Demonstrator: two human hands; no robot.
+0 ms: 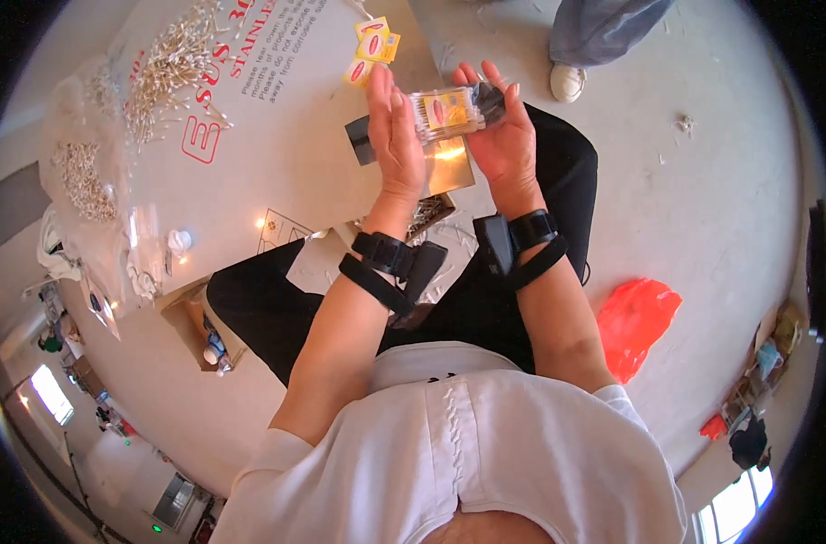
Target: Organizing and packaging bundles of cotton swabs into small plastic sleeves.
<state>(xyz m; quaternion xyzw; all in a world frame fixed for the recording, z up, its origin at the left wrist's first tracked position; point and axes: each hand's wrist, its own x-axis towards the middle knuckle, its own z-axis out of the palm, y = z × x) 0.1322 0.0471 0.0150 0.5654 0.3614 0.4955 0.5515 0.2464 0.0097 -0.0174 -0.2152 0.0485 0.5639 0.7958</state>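
Between my two hands is a clear pack of cotton swabs (444, 112) with a yellow label, held over the table's right edge. My left hand (398, 140) presses its left end, fingers stretched upward along it. At the other end, my right hand (505, 136) cups the pack with its palm turned in and fingers curved. A dark part (491, 103) shows at the pack's right end; I cannot make out what it is. Just beyond my left fingertips lie several yellow label cards (374, 45). A shiny metal plate (453, 163) lies under the hands.
Loose cotton swabs (173, 68) heap on the printed table cover (295, 136), with more in clear plastic (85, 181) at left. An open box of swabs (431, 214) sits below the table edge. A red plastic bag (637, 326) lies on the floor. Another person's shoe (568, 82) stands far right.
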